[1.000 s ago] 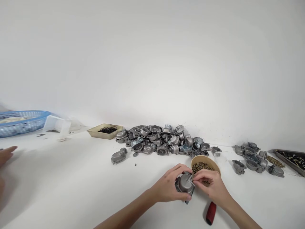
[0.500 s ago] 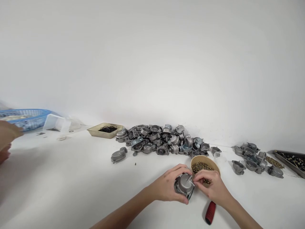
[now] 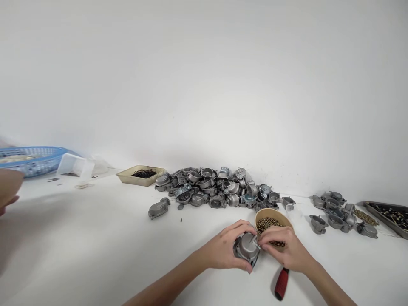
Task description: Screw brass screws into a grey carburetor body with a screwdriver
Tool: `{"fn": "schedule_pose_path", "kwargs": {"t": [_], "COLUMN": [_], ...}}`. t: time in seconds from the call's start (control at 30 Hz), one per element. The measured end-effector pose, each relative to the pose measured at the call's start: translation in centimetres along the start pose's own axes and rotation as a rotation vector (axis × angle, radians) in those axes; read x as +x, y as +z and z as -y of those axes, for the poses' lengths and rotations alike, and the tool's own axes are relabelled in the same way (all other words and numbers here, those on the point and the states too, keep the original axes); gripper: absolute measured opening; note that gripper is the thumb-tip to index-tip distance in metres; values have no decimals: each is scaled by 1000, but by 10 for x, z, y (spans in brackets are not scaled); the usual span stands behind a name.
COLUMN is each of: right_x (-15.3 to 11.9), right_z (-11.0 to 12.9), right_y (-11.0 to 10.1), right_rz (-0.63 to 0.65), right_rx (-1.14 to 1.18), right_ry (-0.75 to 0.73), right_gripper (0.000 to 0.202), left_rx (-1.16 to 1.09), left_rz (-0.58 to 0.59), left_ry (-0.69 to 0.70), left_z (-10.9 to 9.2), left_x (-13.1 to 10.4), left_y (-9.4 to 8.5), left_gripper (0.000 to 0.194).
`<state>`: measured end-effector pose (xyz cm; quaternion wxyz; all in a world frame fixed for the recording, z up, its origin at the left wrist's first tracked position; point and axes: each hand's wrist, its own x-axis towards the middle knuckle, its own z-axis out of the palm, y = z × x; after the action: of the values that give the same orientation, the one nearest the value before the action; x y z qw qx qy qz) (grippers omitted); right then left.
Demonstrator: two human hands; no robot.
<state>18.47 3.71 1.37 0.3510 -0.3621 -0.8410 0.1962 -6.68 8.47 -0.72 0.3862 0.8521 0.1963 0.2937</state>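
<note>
My left hand [image 3: 225, 246] is wrapped round a grey metal housing [image 3: 248, 246], tilted with its domed side up, just above the white table. At the housing's right edge my right hand [image 3: 283, 244] has its thumb and fingertips pinched together; whatever they hold is too small to make out. Behind that hand stands a tan bowl [image 3: 274, 213] of small brass-coloured screws [image 3: 267, 223], partly hidden by the fingers. A screwdriver with a red and black handle [image 3: 281, 284] lies below the right wrist, its far end out of sight.
A heap of similar metal housings [image 3: 207, 187] lies along the wall, with one housing [image 3: 159, 208] apart from it. More housings [image 3: 334, 212] and a dark tray [image 3: 387, 219] are at right. A cream tray [image 3: 137, 178], blue basket [image 3: 44, 161] and another person's hand [image 3: 9, 204] are at left.
The other person's hand at the far left has drawn back toward the frame's edge. Both my hands stay almost where they were at the housing.
</note>
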Motion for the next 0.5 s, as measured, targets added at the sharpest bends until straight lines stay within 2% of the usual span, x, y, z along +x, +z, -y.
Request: {"fn": "schedule_pose_path", "kwargs": {"t": [0.1, 0.17, 0.27, 0.37, 0.5], "right_x": [11, 21, 36, 43, 45], "right_z": [-19, -31, -41, -42, -41], "right_y": [-12, -19, -20, -11, -1], "right_rz": [-77, -64, 68, 207, 303], "right_rx": [-161, -245, -328, -405, -503], "right_ry": [110, 141, 116, 85, 99], "right_gripper": [28, 27, 24, 29, 36], "left_rx": [11, 15, 26, 60, 121], "left_rz": [6, 12, 25, 43, 34], "left_ry": [-10, -1, 31, 60, 66], "left_z": [1, 2, 4, 4, 4], "left_x": [0, 0, 0, 1, -1], "left_y": [0, -1, -5, -10, -17], "left_gripper": [77, 79, 83, 87, 87]}}
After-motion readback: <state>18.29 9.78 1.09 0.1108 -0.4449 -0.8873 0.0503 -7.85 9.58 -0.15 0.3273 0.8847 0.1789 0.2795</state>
